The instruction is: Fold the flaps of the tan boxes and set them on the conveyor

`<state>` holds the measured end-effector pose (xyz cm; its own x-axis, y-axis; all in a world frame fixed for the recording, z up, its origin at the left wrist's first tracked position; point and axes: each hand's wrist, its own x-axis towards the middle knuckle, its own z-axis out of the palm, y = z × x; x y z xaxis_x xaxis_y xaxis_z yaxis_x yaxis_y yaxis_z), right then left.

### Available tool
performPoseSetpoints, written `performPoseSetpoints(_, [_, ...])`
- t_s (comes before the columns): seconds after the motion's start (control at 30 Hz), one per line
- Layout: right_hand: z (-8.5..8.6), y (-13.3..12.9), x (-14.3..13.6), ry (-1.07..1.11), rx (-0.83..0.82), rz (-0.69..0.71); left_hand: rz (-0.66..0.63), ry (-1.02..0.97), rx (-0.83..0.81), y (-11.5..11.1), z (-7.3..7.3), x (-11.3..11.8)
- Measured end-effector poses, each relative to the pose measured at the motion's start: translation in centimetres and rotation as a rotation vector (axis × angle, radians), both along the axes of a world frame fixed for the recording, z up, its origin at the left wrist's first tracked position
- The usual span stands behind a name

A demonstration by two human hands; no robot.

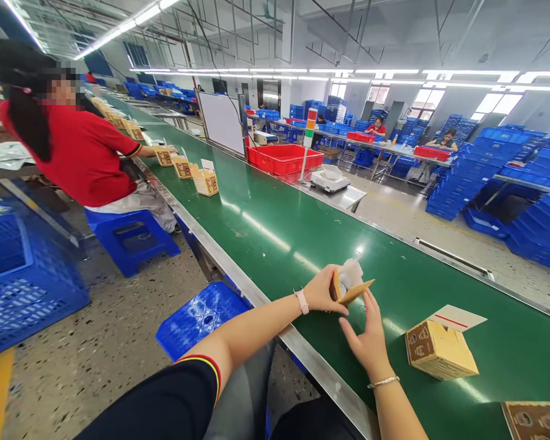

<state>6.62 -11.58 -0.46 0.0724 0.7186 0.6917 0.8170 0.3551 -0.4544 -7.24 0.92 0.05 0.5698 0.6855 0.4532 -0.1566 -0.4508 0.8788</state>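
Over the green conveyor belt (256, 244), a small open carton (355, 292) with white wrapped content (351, 274) sticking out is gripped by my left hand (321, 292), its fingers behind the box and thumb in front. My right hand (367, 336) has its fingertips at the carton's raised flap, with the thumb spread away from the fingers. To the right, a brown and yellow carton (440, 351) stands on the belt with a white card (458, 318) at its top. Part of another carton (536, 421) shows at the lower right corner.
A person in red (82, 153) sits at the left, one hand at cartons (205, 180) farther up the belt. A metal rail (238, 272) edges the belt. Beyond it are a red bin (284, 160) and a scale (330, 179). A blue stool (201, 321) stands beside me.
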Motion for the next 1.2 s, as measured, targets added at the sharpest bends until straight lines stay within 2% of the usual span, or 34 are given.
performPoseSetpoints(0.1, [-0.7, -0.1, 0.2, 0.101, -0.047, -0.017, -0.090, -0.070, 0.107, -0.9, -0.5, 0.1])
performPoseSetpoints(0.17, [-1.0, 0.0, 0.9, 0.187, -0.049, -0.049, -0.041, -0.183, 0.078, -0.7, -0.4, 0.4])
performPoseSetpoints(0.23, [-1.3, 0.3, 1.8, 0.280, -0.083, -0.048, 0.019, -0.296, -0.130, 0.1, 0.0, 1.1])
performPoseSetpoints(0.27, [-1.4, 0.4, 2.3, 0.333, -0.110, -0.051, -0.009, -0.320, -0.277, 0.5, 0.2, 1.7])
performPoseSetpoints(0.33, [-1.6, 0.6, 3.0, 0.437, -0.121, -0.102, -0.182, -0.273, -0.524, 1.2, 0.4, 3.0])
performPoseSetpoints(0.4, [-1.6, 0.7, 3.2, 0.479, -0.029, -0.214, -0.348, -0.213, -0.589, 1.2, 0.3, 4.3])
performPoseSetpoints(0.47, [-1.4, 0.6, 2.8, 0.420, 0.138, -0.323, -0.373, -0.237, -0.486, 0.5, -0.3, 5.1])
performPoseSetpoints(0.57, [-0.8, 0.2, 2.1, 0.212, 0.321, -0.386, -0.301, -0.288, -0.182, -1.0, -1.2, 4.8])
performPoseSetpoints(0.67, [-0.5, -0.1, 2.0, 0.089, 0.288, -0.267, -0.209, -0.247, 0.176, -1.4, -1.4, 3.6])
performPoseSetpoints(0.73, [-0.4, -0.2, 2.3, 0.082, 0.231, -0.140, -0.156, -0.180, 0.338, -1.1, -1.1, 3.1])
performPoseSetpoints(0.8, [-0.3, -0.3, 2.6, 0.088, 0.179, -0.052, -0.126, -0.089, 0.415, -0.8, -0.8, 3.1])
performPoseSetpoints(0.87, [-0.1, -0.3, 2.8, 0.093, 0.133, -0.063, -0.093, -0.011, 0.433, -0.8, -0.5, 3.5])
performPoseSetpoints(0.97, [0.4, -0.1, 2.4, 0.165, 0.121, -0.200, -0.065, 0.021, 0.367, -1.7, -0.3, 4.6])
performPoseSetpoints(1.03, [0.6, 0.1, 2.1, 0.303, 0.134, -0.277, -0.023, 0.024, 0.248, -2.6, 0.1, 5.5])
performPoseSetpoints(1.13, [0.7, 0.2, 2.0, 0.682, 0.105, -0.364, 0.095, 0.076, -0.031, -3.5, 1.4, 6.8])
performPoseSetpoints(1.2, [0.7, 0.2, 2.4, 0.928, 0.065, -0.407, 0.106, 0.125, -0.227, -3.6, 2.5, 7.7])
